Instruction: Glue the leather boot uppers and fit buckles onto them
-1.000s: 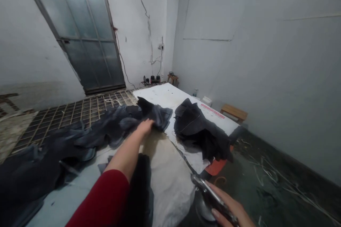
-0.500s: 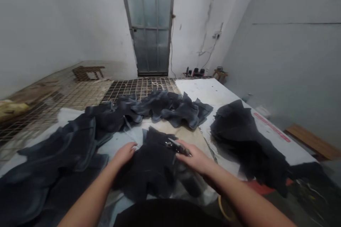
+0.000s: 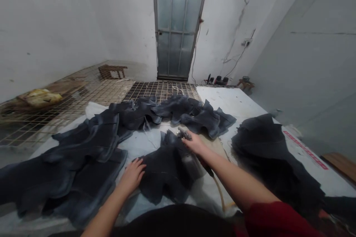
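Dark denim piece (image 3: 164, 168) lies flat on the white table cover (image 3: 144, 142) right in front of you, its near edge hanging toward your body. Your left hand (image 3: 132, 176) rests on the piece's left edge, fingers spread and flat, pressing rather than gripping. Your right hand (image 3: 194, 143) reaches over the far right corner of the same piece, fingers curled around a small metal tool (image 3: 184, 133) whose tip pokes out past the knuckles; what kind of tool, you cannot tell from here. A thin cord (image 3: 219, 192) runs under your right forearm toward the table edge.

Row of similar denim pieces (image 3: 178, 111) sits along the far side of the table, overlapping one another. Larger heap of denim (image 3: 75, 159) spreads to your left, just beside the left hand. Black stack of cut fabric (image 3: 267, 152) sits to the right, well apart from the piece in hand. Metal grid flooring (image 3: 155, 90) beyond the table, then a frosted glass door (image 3: 178, 26).
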Motion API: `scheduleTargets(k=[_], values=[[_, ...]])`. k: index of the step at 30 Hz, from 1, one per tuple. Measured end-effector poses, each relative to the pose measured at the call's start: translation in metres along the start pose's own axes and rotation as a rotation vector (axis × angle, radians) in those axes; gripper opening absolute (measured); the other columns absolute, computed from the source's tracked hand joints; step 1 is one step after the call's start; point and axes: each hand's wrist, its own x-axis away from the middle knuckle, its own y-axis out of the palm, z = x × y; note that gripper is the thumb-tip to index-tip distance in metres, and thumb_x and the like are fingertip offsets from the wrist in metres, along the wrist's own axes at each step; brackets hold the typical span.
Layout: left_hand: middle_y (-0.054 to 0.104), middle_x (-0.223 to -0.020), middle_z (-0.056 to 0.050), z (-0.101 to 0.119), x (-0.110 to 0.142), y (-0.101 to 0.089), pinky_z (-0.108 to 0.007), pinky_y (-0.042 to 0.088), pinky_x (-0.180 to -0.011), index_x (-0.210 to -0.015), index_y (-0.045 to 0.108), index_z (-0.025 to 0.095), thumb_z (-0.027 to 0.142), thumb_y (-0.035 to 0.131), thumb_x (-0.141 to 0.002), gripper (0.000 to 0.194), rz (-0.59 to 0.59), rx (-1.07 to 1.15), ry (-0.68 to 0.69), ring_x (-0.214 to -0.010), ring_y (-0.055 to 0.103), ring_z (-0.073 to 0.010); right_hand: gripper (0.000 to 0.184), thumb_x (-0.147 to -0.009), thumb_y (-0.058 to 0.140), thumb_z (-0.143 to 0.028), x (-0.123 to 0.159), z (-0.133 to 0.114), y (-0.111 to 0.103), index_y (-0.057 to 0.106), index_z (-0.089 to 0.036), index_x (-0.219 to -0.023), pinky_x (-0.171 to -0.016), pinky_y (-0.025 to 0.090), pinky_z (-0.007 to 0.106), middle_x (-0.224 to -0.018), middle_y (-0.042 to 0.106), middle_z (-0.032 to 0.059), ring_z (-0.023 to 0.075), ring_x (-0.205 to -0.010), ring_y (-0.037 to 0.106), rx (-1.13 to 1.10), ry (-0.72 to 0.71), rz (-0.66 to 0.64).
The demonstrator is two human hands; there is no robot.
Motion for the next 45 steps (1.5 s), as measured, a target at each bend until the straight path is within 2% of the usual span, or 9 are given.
scheduleTargets(k=[5,11,17,20,28,32,38,45], values=[[0.058,-0.12,-0.008,0.005,-0.006,0.001,-0.047,0.037,-0.099,-0.1,0.065,0.021,0.021,0.042,-0.079,0.031,0.037,-0.025,0.031,-0.117,0.048,-0.0262,0.03,-0.071,0.051,-0.025,0.019,0.007,-0.014,0.059,-0.019,-0.099,-0.065,0.046,0.03,-0.076,0.064,0.0019,0.0189,-0.07,0.059,-0.005,0.006,0.021],[0.057,-0.121,-0.009,0.009,-0.012,0.0,-0.047,0.036,-0.1,-0.099,0.065,0.02,0.026,0.039,-0.081,0.033,0.037,-0.025,0.053,-0.118,0.046,-0.0275,0.031,-0.068,0.052,-0.026,0.057,0.025,-0.043,0.061,-0.02,-0.097,-0.067,0.044,0.031,-0.071,0.063,0.0006,0.0193,-0.069,0.058,0.018,0.051,0.054],[0.058,-0.121,-0.007,0.008,-0.013,0.001,-0.045,0.036,-0.1,-0.097,0.066,0.021,0.029,0.036,-0.081,0.034,0.056,-0.019,0.073,-0.118,0.046,-0.0264,0.041,-0.07,0.05,-0.028,0.093,0.037,-0.058,0.057,-0.018,-0.109,-0.066,0.044,0.032,-0.072,0.064,0.0024,0.0201,-0.068,0.059,0.058,0.102,0.07],[0.059,-0.119,-0.007,0.007,-0.012,0.002,-0.044,0.038,-0.098,-0.095,0.066,0.021,0.029,0.035,-0.08,0.035,0.083,-0.011,0.098,-0.117,0.047,-0.0261,0.042,-0.071,0.05,-0.028,0.109,0.037,-0.058,0.056,-0.018,-0.111,-0.071,0.044,0.032,-0.083,0.066,0.0042,0.0212,-0.076,0.06,0.055,0.08,0.045],[0.061,-0.115,-0.01,0.002,-0.001,0.004,-0.047,0.042,-0.093,-0.092,0.067,0.019,0.036,0.032,-0.08,0.041,0.125,0.012,0.143,-0.114,0.05,-0.0292,0.04,-0.074,0.05,-0.027,0.156,0.028,-0.049,0.055,-0.017,-0.113,-0.084,0.042,0.036,-0.104,0.065,0.0065,0.0228,-0.092,0.059,0.004,0.015,-0.16],[0.061,-0.115,-0.012,-0.002,0.007,0.004,-0.048,0.042,-0.092,-0.092,0.067,0.018,0.037,0.031,-0.08,0.042,0.128,0.016,0.138,-0.113,0.05,-0.0302,0.042,-0.074,0.05,-0.025,0.172,0.023,-0.043,0.055,-0.016,-0.115,-0.085,0.042,0.038,-0.104,0.065,0.008,0.024,-0.093,0.058,0.028,0.02,-0.267],[0.062,-0.112,-0.012,-0.01,0.022,0.002,-0.046,0.042,-0.093,-0.09,0.068,0.017,0.038,0.031,-0.081,0.043,0.17,0.026,0.137,-0.112,0.051,-0.0298,0.044,-0.072,0.053,-0.026,0.182,0.015,-0.033,0.055,-0.016,-0.115,-0.089,0.04,0.037,-0.11,0.062,0.0089,0.0253,-0.099,0.057,-0.005,-0.025,-0.401],[0.062,-0.114,-0.009,-0.026,0.05,-0.002,-0.046,0.042,-0.095,-0.092,0.066,0.02,0.034,0.035,-0.08,0.037,0.21,0.066,0.003,-0.114,0.05,-0.0278,0.052,-0.072,0.054,-0.03,0.171,0.012,-0.019,0.048,-0.015,-0.122,-0.093,0.039,0.039,-0.119,0.056,0.0101,0.0249,-0.107,0.053,-0.196,-0.052,-0.379]])
